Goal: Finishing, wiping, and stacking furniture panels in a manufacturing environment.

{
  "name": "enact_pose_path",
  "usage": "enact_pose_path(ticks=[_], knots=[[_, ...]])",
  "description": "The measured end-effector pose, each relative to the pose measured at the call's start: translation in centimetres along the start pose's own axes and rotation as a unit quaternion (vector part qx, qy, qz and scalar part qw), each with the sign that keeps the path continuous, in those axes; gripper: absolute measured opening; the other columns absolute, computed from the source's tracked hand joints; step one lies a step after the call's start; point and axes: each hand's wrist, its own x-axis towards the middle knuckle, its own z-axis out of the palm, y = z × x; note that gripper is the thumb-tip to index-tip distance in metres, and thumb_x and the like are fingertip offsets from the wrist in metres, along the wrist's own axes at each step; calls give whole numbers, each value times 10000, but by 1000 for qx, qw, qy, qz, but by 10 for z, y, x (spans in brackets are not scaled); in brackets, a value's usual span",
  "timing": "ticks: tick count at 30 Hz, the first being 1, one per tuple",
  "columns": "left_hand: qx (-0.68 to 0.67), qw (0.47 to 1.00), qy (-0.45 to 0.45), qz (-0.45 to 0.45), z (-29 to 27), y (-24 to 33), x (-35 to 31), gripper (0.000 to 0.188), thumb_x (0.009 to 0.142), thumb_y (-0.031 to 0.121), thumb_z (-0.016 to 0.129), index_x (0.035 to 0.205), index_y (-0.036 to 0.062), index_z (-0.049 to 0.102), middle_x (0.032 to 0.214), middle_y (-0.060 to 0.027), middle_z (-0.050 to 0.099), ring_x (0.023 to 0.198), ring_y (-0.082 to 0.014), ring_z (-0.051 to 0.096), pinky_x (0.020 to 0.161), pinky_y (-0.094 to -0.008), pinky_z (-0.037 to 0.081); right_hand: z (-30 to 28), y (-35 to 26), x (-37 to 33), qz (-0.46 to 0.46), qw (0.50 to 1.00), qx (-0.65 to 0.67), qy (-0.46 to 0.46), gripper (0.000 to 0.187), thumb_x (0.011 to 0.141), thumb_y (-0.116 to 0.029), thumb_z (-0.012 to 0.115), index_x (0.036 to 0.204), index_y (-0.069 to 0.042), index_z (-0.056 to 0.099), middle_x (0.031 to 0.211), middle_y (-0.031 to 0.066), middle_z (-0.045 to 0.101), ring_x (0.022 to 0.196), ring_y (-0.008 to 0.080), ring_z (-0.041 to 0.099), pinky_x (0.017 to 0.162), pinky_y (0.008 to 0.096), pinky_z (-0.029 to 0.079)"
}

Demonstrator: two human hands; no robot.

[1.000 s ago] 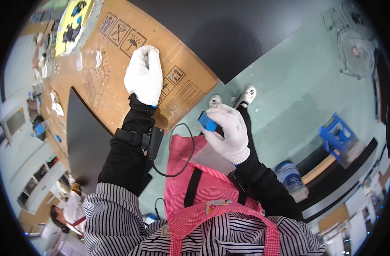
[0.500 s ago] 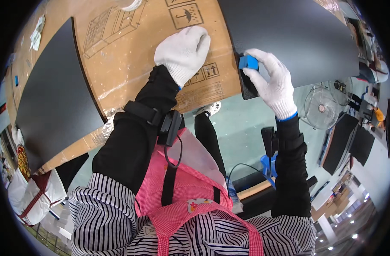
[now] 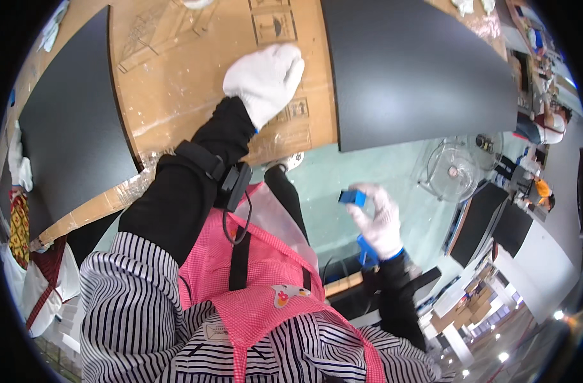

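My right hand wears a white glove and pinches a small blue block between thumb and fingers, out over the floor and apart from the table. My left hand, also gloved in white, is curled closed above a cardboard sheet with printed symbols; whatever lies inside its fingers is hidden. To the right of that hand lies a dark board with a black surface. Another dark board rests at the left.
A standing fan is on the floor at the right, near stacked dark panels. A blue plastic object shows beneath my right wrist. Other people stand at the far right, one in an orange top.
My right hand has drawn back from the right board's near left corner, down toward my body, with the blue block still pinched. My left hand stays closed over the cardboard. The view has shifted slightly.
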Motion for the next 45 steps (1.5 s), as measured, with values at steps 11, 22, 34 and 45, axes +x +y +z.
enact_pose_path(ticks=[11, 22, 34, 45], knots=[[-34, 996, -73, -44, -1, -6, 9, 207, 996, 278, 580, 1016, 84, 649, 910, -153, 680, 811, -370, 678, 733, -487, 535, -49, -65, 168, 86, 921, 355, 138, 172, 1008, -104, 644, 1127, 5, 586, 1020, 63, 663, 872, 133, 646, 840, 289, 549], [49, 998, -9, -48, 2, 8, 5, 133, 925, 245, 695, 972, 126, 658, 810, -92, 659, 697, -317, 677, 627, -438, 538, -61, -124, 493, -187, 966, -10, 180, 487, 822, -444, 813, 1085, -41, 737, 1031, 166, 704, 920, 289, 697, 821, 402, 548], [112, 986, 76, -93, 0, 11, -2, 123, 873, 115, 748, 937, 147, 648, 801, -69, 666, 680, -304, 675, 594, -401, 532, -90, -68, 477, -251, 952, -86, 152, 567, 847, -503, 769, 1259, -118, 702, 1285, 188, 622, 1215, 392, 606, 1042, 474, 485], [182, 927, 222, -239, 27, 30, -10, 236, 1005, 290, 611, 1149, 117, 680, 1062, -171, 708, 988, -389, 684, 878, -465, 552, -166, 170, 94, -303, 949, -81, -17, 382, 875, -138, 755, 1238, -65, 664, 1281, 162, 654, 1152, 361, 637, 1004, 450, 498]])
